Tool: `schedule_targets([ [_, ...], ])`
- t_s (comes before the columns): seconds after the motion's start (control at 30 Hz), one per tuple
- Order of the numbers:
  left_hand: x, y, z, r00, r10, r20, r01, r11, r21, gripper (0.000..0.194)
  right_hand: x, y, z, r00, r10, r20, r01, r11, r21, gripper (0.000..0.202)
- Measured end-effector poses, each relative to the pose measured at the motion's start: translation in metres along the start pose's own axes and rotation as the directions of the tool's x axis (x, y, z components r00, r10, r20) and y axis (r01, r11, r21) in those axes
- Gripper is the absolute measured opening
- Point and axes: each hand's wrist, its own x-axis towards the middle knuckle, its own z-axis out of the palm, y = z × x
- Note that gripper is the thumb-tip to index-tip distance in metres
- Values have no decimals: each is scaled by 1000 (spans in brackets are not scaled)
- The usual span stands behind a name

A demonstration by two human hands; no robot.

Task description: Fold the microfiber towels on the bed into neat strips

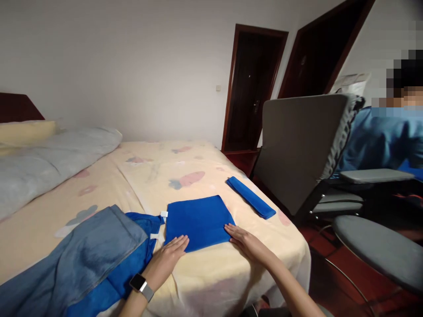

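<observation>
A folded blue cloth [200, 220] lies flat on the bed, with a small white tag at its left edge. My left hand [175, 247] rests on its near left corner, fingers stretched out together; a watch is on that wrist. On the cloth's near right edge lies my right hand [243, 240], its fingers extended. A narrow folded blue strip of cloth [251, 198] is beyond my right hand. To the left, a greyish-blue cloth [99, 246] partly covers another blue cloth [119, 270] that carries a white tag.
The bed [158, 171] has a cream sheet with printed carrots. A grey blanket [66, 154] and a yellow pillow [26, 132] are at the left. At the right stand a grey chair [300, 145], a round grey stool [380, 246] and a person [380, 136] in blue.
</observation>
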Motion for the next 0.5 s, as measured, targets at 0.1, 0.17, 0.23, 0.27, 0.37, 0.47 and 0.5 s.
schedule_targets([
  [0.1, -1, 1, -1, 1000, -20, -2, 20, 1000, -19, 50, -2, -5, -4, 1000, 24, -6, -24, 999, 38, 43],
  [0.17, 0, 5, -4, 999, -33, -11, 33, 999, -19, 49, 0, -8, -6, 999, 43, -2, -43, 998, 54, 47],
  [0.23, -1, 8, -11, 999, -51, -8, 51, 999, -10, 48, 2, -9, -8, 998, 63, 11, -64, 996, 58, 53],
  [0.27, -1, 9, -16, 998, -65, -1, 65, 998, -6, 49, 3, -9, -10, 997, 77, 17, -78, 996, 52, 57],
  [0.37, -2, 10, -34, 988, -147, 47, 147, 989, 0, 49, 7, -11, -18, 992, 122, 32, -123, 992, 10, 65],
  [0.47, 0, 10, -50, 973, -213, 89, 213, 977, 12, 52, 10, -20, -26, 991, 130, 29, -129, 991, -46, 63],
  [0.5, 4, 11, -53, 974, -213, 75, 213, 977, 14, 52, 13, -26, -27, 991, 128, 22, -127, 990, -64, 62],
])
